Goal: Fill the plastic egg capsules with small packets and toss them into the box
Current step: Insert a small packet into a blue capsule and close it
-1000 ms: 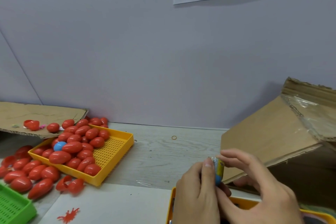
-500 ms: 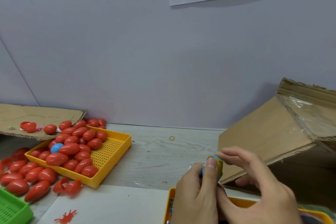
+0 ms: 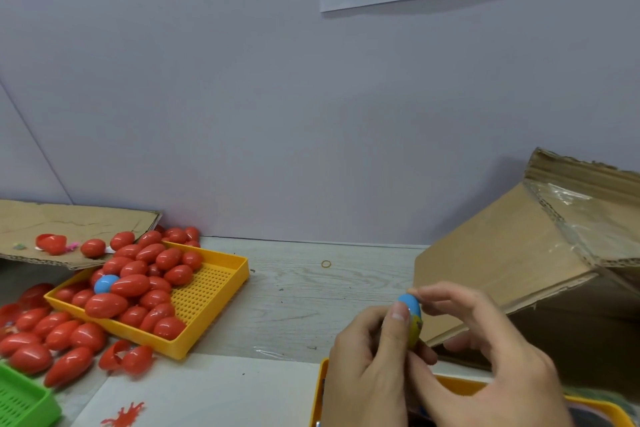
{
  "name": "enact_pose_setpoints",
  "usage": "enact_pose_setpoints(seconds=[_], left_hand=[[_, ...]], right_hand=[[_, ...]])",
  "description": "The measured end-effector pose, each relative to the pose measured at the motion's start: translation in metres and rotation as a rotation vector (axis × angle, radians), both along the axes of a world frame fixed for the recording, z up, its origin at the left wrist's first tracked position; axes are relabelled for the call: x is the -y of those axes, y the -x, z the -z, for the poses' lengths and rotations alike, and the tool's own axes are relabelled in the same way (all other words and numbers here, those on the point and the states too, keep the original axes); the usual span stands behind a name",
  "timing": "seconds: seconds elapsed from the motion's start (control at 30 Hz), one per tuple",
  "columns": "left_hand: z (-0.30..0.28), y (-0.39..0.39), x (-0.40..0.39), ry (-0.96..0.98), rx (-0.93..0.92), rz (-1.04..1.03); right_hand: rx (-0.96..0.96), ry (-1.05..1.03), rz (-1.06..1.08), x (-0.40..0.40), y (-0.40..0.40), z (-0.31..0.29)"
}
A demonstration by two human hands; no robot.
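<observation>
Now egg capsule [image 3: 411,317] pinched between both hands' fingertips.

We count two hands, the left hand [image 3: 367,367] and the right hand [image 3: 485,364], sharing one blue-and-yellow egg [image 3: 411,317] at five o'clock. Yellow trays number two: one [image 3: 211,291] at eight o'clock, another [image 3: 460,388] at the bottom edge. One green tray [image 3: 20,399] sits at seven o'clock. One blue egg [image 3: 105,283] lies among several dozen red eggs [image 3: 131,285] (too heaped for exact counting). One box [image 3: 526,260] stands at three o'clock, and one rubber band [image 3: 326,264] lies near centre.
</observation>
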State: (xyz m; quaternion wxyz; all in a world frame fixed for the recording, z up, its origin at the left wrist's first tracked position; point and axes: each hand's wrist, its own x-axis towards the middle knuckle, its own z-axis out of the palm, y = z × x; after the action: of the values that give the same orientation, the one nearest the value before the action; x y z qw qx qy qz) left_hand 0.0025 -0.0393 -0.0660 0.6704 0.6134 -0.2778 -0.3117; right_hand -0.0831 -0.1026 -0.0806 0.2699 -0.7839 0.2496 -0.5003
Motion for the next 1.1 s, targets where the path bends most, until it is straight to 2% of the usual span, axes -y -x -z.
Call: enact_pose_setpoints(seconds=[0.23, 0.33, 0.5, 0.7, 0.97, 1.1], left_hand=[[-0.002, -0.008, 0.002, 0.031, -0.095, 0.026], [-0.004, -0.016, 0.002, -0.010, -0.127, 0.012], [-0.003, -0.016, 0.004, 0.033, -0.204, 0.049], [-0.005, -0.007, 0.003, 0.121, -0.277, 0.101], [-0.008, -0.007, -0.003, 0.059, -0.349, 0.122], [-0.013, -0.004, -0.002, 0.164, -0.513, 0.132]], right_hand=[[-0.045, 0.004, -0.021, 0.000, 0.002, -0.002], [-0.069, 0.041, -0.002, 0.000, 0.004, -0.005], [-0.066, 0.122, 0.036, -0.002, 0.002, -0.007], [-0.007, 0.084, 0.011, -0.001, 0.001, -0.003], [-0.007, 0.045, -0.009, 0.004, 0.004, -0.002], [0.082, -0.003, -0.032, 0.003, 0.001, -0.005]])
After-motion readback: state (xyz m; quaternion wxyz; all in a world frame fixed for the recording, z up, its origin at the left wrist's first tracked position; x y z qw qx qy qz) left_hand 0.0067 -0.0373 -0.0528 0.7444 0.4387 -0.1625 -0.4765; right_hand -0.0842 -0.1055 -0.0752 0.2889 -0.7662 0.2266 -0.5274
